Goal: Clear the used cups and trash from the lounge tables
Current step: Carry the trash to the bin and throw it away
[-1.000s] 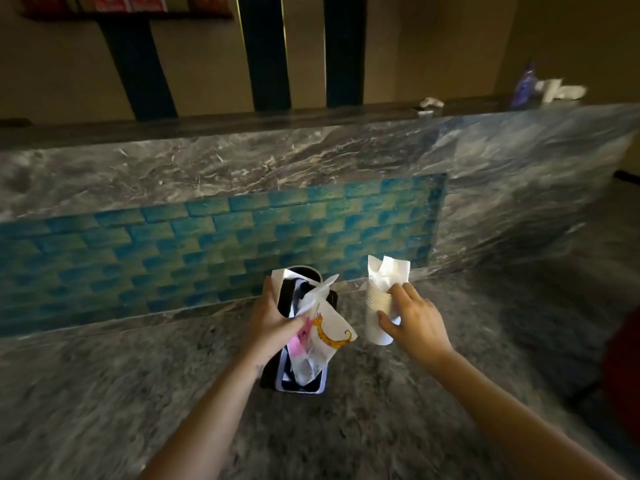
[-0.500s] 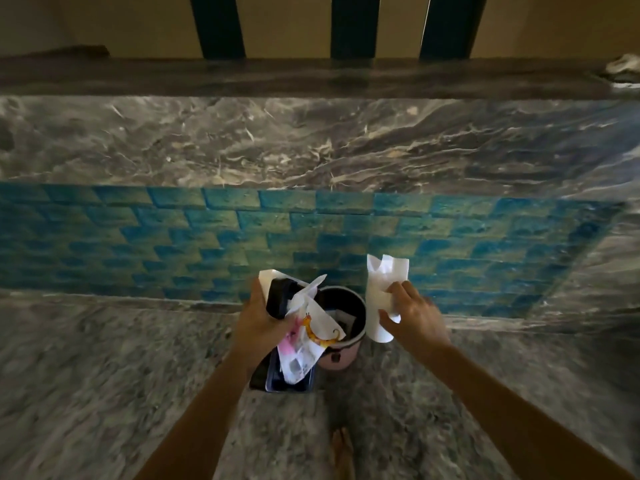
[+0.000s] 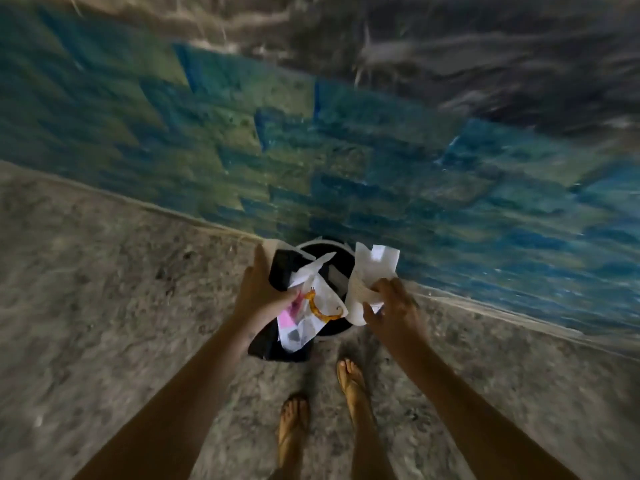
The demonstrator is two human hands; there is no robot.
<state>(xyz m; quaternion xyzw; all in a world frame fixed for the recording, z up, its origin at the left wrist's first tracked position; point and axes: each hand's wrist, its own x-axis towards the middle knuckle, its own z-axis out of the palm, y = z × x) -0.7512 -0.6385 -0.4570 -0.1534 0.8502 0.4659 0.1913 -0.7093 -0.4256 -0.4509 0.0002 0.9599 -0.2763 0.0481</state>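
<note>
Floor-level view: left hand (image 3: 263, 292) grips a crumpled white wrapper with orange-pink print (image 3: 311, 310) plus a flat black item (image 3: 281, 271) I can't identify; right hand (image 3: 393, 306) wraps a stack of white paper cups stuffed with tissue (image 3: 367, 282). Both hang over the round dark bin with pale rim (image 3: 325, 242), likely for a straight drop. Bin stands on speckled grey stone floor (image 3: 104, 299) against blue-green tiled wall (image 3: 311, 150).

One bin (image 3: 341, 259), two hands (image 3: 258, 294) (image 3: 394, 306) (two feet (image 3: 292, 420) (image 3: 351, 379))
</note>
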